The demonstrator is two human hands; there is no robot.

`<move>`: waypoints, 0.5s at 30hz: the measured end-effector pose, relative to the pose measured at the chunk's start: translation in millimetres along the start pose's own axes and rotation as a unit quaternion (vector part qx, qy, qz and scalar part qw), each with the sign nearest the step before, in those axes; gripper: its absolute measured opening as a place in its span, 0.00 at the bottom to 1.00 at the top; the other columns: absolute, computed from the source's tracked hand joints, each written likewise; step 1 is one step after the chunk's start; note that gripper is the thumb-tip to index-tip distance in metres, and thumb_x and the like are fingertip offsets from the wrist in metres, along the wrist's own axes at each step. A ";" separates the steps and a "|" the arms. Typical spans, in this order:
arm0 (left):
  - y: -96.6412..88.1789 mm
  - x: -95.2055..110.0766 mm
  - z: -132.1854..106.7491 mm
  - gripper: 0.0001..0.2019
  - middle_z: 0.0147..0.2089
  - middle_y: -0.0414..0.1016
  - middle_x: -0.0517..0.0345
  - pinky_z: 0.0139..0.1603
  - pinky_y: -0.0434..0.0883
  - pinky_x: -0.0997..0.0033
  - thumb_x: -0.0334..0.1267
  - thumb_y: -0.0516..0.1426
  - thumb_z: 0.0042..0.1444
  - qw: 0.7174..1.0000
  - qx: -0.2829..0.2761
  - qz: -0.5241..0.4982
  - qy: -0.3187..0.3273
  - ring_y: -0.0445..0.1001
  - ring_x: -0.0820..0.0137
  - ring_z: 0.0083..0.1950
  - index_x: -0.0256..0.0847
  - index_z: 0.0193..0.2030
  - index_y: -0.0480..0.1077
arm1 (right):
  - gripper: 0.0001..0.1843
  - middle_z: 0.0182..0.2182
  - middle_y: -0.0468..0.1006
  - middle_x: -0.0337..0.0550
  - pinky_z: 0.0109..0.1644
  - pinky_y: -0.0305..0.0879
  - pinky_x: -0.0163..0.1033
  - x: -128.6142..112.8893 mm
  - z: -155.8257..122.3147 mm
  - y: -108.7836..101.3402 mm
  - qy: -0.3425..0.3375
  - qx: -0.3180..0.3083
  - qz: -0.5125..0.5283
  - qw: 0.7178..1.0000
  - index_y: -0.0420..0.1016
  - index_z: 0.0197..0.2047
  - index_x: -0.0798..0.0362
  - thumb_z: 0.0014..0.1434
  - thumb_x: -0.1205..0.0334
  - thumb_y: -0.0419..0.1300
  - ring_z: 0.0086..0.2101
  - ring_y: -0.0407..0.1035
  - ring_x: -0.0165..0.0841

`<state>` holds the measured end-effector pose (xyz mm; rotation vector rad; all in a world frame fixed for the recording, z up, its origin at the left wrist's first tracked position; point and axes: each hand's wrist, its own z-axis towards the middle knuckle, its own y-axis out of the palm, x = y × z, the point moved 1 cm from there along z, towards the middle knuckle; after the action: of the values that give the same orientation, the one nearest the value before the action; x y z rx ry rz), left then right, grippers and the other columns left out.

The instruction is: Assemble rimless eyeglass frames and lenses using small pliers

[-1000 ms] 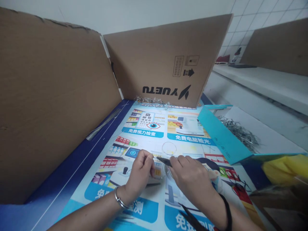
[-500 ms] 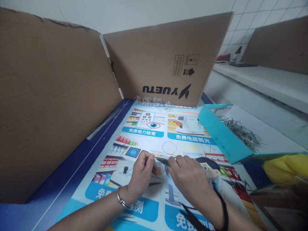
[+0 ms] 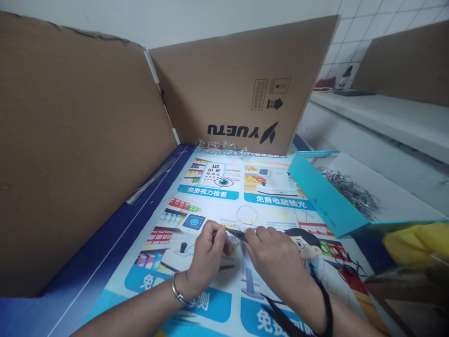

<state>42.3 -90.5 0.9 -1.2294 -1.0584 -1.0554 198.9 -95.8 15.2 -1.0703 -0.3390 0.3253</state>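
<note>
My left hand (image 3: 206, 255), with a silver bangle at the wrist, is pinched shut on something thin and small that I cannot make out. My right hand (image 3: 277, 260), with a black band at the wrist, is closed on a dark pointed tool (image 3: 235, 233). The tool's tip meets my left fingertips. Both hands rest low over a colourful printed poster (image 3: 210, 196) that covers the table. A thin wire ring (image 3: 247, 215) lies on the poster just beyond my fingers.
Brown cardboard walls (image 3: 70, 140) stand at the left and back. A teal box (image 3: 326, 196) at the right holds a heap of thin metal wire pieces (image 3: 351, 189). Yellow material (image 3: 414, 243) lies further right. Black scissors (image 3: 280, 318) lie near my right forearm.
Both hands have shifted slightly left and forward, and the tool's tip has closed in on my left fingertips.
</note>
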 end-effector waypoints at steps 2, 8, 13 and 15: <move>0.2 0.3 0.6 0.11 0.22 0.66 0.66 0.30 0.65 0.73 0.43 0.48 0.61 1.000 0.000 0.005 -0.002 0.67 0.74 0.24 0.41 0.30 0.59 | 0.02 0.26 0.69 0.40 0.33 0.46 0.40 0.2 -0.4 -0.4 -0.003 0.000 -0.005 1.000 0.68 0.33 0.52 0.55 0.66 0.59 0.29 0.61 0.35; 0.7 1.2 0.7 0.12 0.21 0.65 0.67 0.28 0.65 0.74 0.44 0.48 0.61 1.000 -0.006 -0.012 -0.020 0.66 0.75 0.22 0.42 0.29 0.58 | 0.02 0.25 0.69 0.40 0.32 0.46 0.41 2.8 -1.9 -0.6 -0.023 0.005 0.001 1.000 0.68 0.33 0.52 0.56 0.67 0.58 0.28 0.60 0.35; 0.8 6.5 -0.1 0.12 0.18 0.62 0.69 0.24 0.63 0.77 0.44 0.49 0.59 0.998 -0.012 -0.025 -0.048 0.61 0.77 0.19 0.42 0.28 0.56 | 0.03 0.25 0.69 0.40 0.31 0.46 0.41 4.7 -1.5 -1.0 -0.042 0.016 -0.006 0.999 0.68 0.33 0.52 0.55 0.68 0.58 0.28 0.61 0.35; 0.5 7.4 0.2 0.12 0.17 0.60 0.70 0.23 0.62 0.77 0.44 0.49 0.59 0.998 -0.017 -0.032 -0.054 0.60 0.77 0.18 0.42 0.28 0.56 | 0.03 0.25 0.69 0.40 0.31 0.46 0.41 5.5 -1.3 -0.9 -0.048 0.016 -0.004 0.999 0.69 0.35 0.53 0.55 0.68 0.59 0.28 0.61 0.35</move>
<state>44.1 -90.5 8.1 -1.2979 -1.1742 -1.0698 204.4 -94.9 16.0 -1.0237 -0.4232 0.3743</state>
